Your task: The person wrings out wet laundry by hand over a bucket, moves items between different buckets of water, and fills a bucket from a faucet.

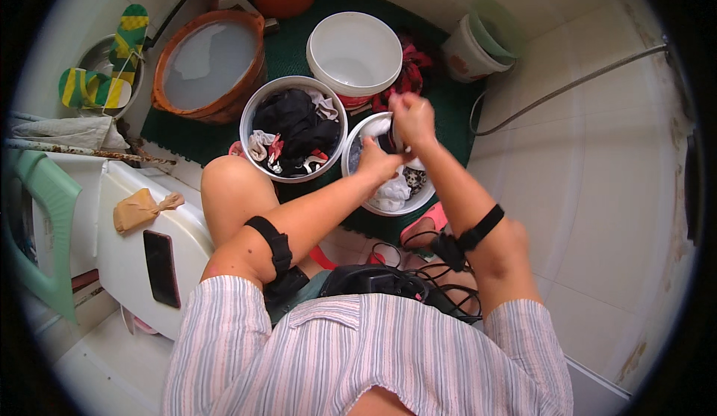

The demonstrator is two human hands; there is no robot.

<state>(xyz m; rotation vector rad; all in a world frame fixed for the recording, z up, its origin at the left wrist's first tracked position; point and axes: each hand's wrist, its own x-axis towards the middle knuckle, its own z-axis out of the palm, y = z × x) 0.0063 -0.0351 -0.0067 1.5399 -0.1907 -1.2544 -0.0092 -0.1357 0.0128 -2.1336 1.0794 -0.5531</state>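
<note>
Both of my hands are over a white bucket (346, 163) with laundry in it, right of centre. My right hand (413, 119) is closed in a fist above its far rim, slightly blurred. My left hand (379, 163) is lower and nearer, thumb raised, fingers curled at a dark and white piece of clothing (388, 143). The cloth runs between the two hands; its exact shape is hidden. Under them lie a white cloth (391, 195) and a dark patterned cloth (414, 179). Beside it, another white bucket (246, 134) holds dark clothes (297, 123) and some lighter pieces.
Behind stand a white bucket (355, 42) and a brown tub (166, 87) of cloudy water. Red cloth (412, 72) lies by the wall. At left, a phone (161, 268) and a tied tan bag (142, 210) rest on a white lid (123, 255). A hose (567, 84) hangs at right.
</note>
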